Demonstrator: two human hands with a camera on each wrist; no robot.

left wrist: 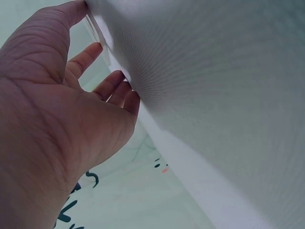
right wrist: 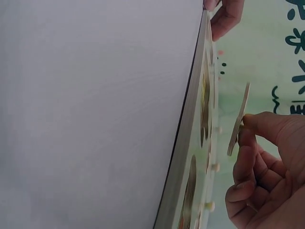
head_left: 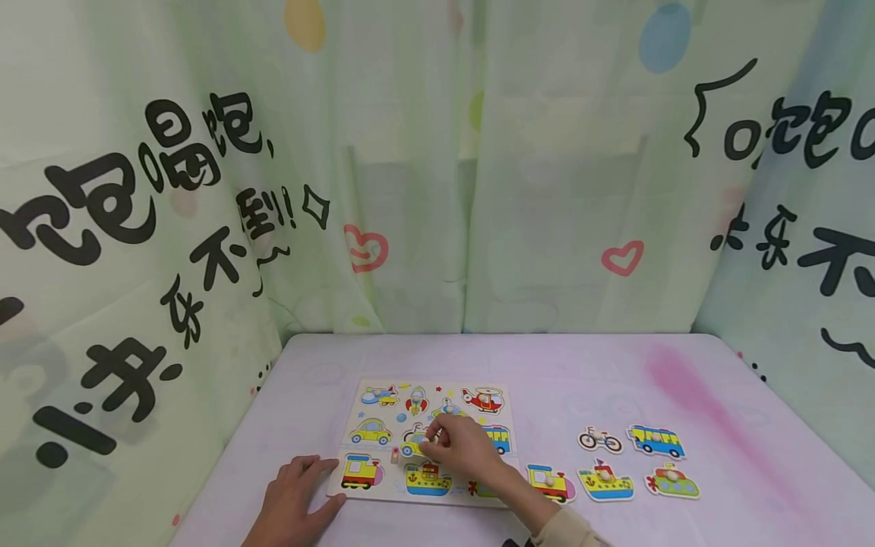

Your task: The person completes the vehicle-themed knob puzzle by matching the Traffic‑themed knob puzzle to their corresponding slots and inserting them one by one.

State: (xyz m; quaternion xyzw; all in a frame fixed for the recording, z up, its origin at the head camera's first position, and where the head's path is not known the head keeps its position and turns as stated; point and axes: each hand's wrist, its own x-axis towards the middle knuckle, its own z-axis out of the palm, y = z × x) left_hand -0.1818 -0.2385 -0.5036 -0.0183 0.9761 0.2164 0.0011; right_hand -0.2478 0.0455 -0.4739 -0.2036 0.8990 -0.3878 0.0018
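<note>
My right hand [head_left: 468, 450] pinches a small flat yellow-and-blue vehicle puzzle piece [head_left: 411, 447] above the middle of a wooden puzzle board [head_left: 393, 490]. Edge-on in the right wrist view, the piece [right wrist: 238, 121] is tilted and apart from the board; its knob is mostly hidden by the fingertips. My left hand [head_left: 294, 490] rests at the board's lower left corner, fingers extended and touching the edge. The board shows a train [head_left: 360, 472], a ship [head_left: 428, 479], a yellow car [head_left: 371, 431] and a helicopter [head_left: 483, 399]. My right hand partly hides the board's centre.
Right of the board lie loose knobbed pieces: a bicycle [head_left: 600, 441], a bus [head_left: 656, 441], a train [head_left: 551, 484], a ship [head_left: 605, 481] and a submarine [head_left: 673, 481]. The table [head_left: 581, 372] has a pale cloth; printed curtains [head_left: 533, 289] hang around it.
</note>
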